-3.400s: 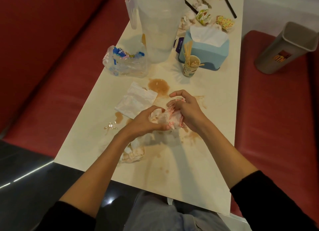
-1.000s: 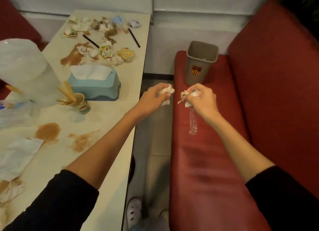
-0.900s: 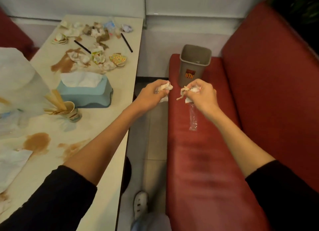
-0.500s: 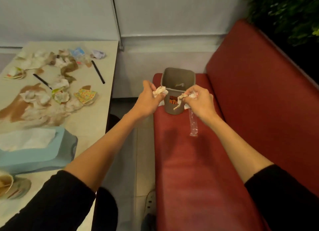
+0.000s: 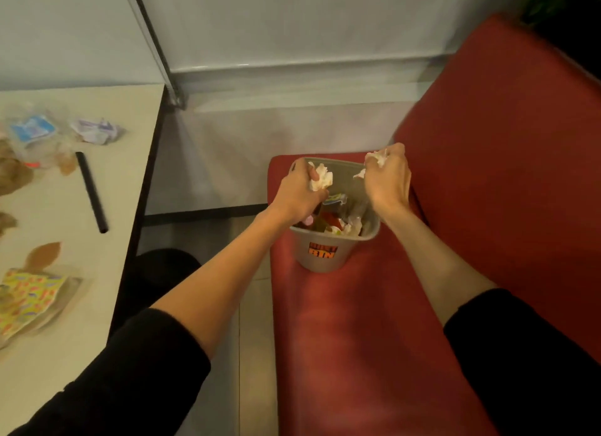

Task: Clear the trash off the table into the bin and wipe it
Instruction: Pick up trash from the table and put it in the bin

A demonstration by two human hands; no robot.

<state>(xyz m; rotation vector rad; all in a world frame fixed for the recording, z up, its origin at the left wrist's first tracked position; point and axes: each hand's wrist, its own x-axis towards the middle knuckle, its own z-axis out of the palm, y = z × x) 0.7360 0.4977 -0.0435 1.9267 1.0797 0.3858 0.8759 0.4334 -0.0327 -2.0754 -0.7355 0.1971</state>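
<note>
Left hand and right hand, each gripping crumpled napkins, have just arrived over the bin; release looks next. More trash remains on the table, left of the bin.

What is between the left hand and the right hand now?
In the head view, the open bin lies between the left hand and right hand, each gripping crumpled tissue; coloured wrappers lie inside it.

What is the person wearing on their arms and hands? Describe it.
Both arms wear black long sleeves, the left sleeve and right sleeve pushed up near the elbows, leaving the forearms bare. The left hand and right hand are bare: no gloves, and no watch, ring or bracelet shows.
</note>
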